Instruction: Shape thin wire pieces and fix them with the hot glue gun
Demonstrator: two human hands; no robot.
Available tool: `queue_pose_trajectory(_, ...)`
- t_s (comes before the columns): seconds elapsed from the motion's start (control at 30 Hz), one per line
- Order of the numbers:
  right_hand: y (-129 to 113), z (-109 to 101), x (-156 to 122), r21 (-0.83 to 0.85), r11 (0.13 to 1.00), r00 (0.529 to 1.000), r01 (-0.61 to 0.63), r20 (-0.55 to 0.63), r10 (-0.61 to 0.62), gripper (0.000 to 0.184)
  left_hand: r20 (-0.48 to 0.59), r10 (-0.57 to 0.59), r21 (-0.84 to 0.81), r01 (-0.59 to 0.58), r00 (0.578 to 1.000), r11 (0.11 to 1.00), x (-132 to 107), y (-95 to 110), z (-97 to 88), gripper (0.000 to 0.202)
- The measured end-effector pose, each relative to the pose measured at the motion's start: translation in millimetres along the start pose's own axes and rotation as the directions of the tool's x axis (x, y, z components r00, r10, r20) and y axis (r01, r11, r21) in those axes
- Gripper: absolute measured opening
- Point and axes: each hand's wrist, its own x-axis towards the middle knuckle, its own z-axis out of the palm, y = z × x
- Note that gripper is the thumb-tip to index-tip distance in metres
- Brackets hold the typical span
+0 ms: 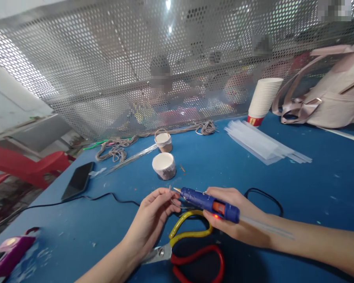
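My right hand [233, 220] grips a blue hot glue gun [208, 202] with an orange trigger and a lit red lamp; a clear glue stick sticks out of its back along my forearm. Its metal nozzle points left at my left hand [153, 216]. That hand's fingers are pinched together right at the nozzle tip on something thin that I cannot make out. Under both hands lie scissors [191, 243] with one yellow and one red handle loop, on the blue table [312, 188].
Two small upturned cups [164, 165] stand behind the hands, with grey cord [115, 151] and thin wires nearby. A phone [78, 180] and black cable lie left. A stack of paper cups [264, 100], clear glue sticks [262, 143] and a pink bag [333, 94] sit right. Perforated metal screen behind.
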Motion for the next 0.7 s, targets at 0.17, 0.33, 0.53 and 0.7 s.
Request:
queue_pose_trajectory(0.17,-0.8,2.4,0.6,0.011,1.0,1.0,-0.02,-0.001,0.02,0.018,0.004,0.003,0.005,-0.003,1.0,1.0,-1.6,1.9,3.2,0.01)
queue_pose_trajectory(0.33,0.1,5.6,-1.1,0.018,1.0,0.999,0.025,0.024,-0.025,0.019,0.018,0.03,0.005,-0.03,0.999,1.0,-4.2,3.4,5.8,0.01)
queue_pose_trajectory(0.53,-1.6,5.5,-0.5,-0.011,1.0,0.999,-0.004,0.037,0.005,0.018,0.038,0.036,0.015,-0.036,0.999,0.999,-5.1,3.1,5.3,0.009)
queue_pose_trajectory(0.7,-2.6,5.2,-1.4,-0.038,0.999,0.999,0.022,0.029,-0.021,0.015,0.021,0.031,0.021,-0.031,0.999,0.999,-5.8,4.0,4.9,0.01)
